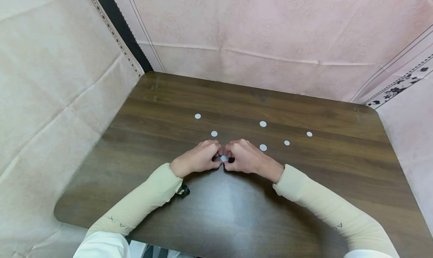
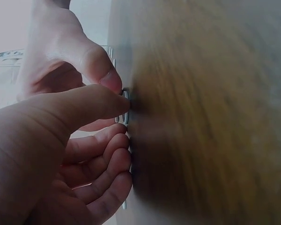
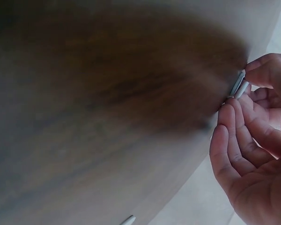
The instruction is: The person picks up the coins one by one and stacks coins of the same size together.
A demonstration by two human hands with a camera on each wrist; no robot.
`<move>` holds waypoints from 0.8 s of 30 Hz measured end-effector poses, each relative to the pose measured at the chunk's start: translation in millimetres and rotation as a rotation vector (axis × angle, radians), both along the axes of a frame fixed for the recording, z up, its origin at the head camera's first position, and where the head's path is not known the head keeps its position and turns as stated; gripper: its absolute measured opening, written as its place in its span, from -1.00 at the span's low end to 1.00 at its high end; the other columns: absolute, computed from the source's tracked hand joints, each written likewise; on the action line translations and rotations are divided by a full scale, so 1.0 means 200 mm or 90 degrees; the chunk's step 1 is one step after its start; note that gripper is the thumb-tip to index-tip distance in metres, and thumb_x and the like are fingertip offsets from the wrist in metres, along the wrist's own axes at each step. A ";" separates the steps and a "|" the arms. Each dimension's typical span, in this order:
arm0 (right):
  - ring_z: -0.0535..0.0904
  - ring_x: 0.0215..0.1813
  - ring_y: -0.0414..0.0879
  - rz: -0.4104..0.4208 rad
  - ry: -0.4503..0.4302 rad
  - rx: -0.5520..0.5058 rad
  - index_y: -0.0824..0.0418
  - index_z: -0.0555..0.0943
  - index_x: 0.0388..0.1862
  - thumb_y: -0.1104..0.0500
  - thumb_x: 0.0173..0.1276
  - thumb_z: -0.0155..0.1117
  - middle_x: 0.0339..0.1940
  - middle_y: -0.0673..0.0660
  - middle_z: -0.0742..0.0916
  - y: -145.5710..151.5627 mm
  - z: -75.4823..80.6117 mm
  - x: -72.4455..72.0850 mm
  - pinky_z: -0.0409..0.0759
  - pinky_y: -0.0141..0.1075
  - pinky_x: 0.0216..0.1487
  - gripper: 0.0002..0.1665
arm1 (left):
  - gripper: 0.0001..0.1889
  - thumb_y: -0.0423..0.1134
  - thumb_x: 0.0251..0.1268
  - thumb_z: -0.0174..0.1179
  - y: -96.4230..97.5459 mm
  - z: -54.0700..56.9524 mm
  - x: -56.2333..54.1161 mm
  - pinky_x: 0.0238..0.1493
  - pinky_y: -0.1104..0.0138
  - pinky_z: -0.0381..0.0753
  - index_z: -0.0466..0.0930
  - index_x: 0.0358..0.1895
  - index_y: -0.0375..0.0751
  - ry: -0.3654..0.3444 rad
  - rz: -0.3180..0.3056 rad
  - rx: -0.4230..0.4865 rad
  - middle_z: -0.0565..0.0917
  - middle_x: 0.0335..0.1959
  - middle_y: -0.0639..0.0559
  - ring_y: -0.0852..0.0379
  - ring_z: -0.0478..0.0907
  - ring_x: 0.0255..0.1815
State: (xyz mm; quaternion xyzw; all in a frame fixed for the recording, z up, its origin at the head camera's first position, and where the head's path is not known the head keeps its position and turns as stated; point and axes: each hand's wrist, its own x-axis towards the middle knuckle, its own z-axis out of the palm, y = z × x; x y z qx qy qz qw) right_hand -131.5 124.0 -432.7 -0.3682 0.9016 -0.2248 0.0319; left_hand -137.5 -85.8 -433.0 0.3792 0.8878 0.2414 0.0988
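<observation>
A small white disc [image 1: 224,158] lies between my two hands, low over the tabletop. My left hand [image 1: 199,156] holds its left side with curled fingers and thumb. From the right, my right hand [image 1: 247,156] curls its fingers and thumb about the same spot, and the hands almost meet. In the left wrist view, the disc [image 2: 126,110] shows edge-on by the thumb tip, close to the wood. Two thin pale edges of discs [image 3: 237,84] stand side by side at the fingertips in the right wrist view; I cannot tell if they are stacked.
Several more white discs lie scattered beyond my hands, among them one disc [image 1: 214,134] just past the left hand and another disc [image 1: 263,147] near the right. The brown wooden table [image 1: 135,145] has rounded corners. Pale cloth [image 1: 270,32] hangs behind and at both sides.
</observation>
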 end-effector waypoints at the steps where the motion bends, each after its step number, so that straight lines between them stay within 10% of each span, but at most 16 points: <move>1: 0.65 -0.35 -0.21 0.002 0.001 0.000 0.14 0.73 -0.39 0.20 0.11 0.50 -0.43 -0.01 0.73 0.00 0.00 0.00 0.59 -0.44 -0.30 -0.90 | -0.90 -0.33 0.33 0.40 0.00 0.00 0.00 -0.29 0.41 0.49 0.66 -0.24 -0.27 -0.001 0.000 0.000 0.60 -0.32 -0.03 0.19 0.44 -0.33; 24: 0.68 -0.31 -0.18 0.008 -0.018 0.009 0.17 0.75 -0.31 0.19 0.18 0.52 -0.39 0.02 0.76 0.00 0.02 -0.01 0.63 -0.42 -0.26 -0.88 | -0.88 -0.33 0.32 0.40 -0.01 -0.01 0.00 -0.23 0.38 0.55 0.68 -0.20 -0.29 0.016 -0.001 -0.005 0.63 -0.29 -0.04 0.17 0.48 -0.30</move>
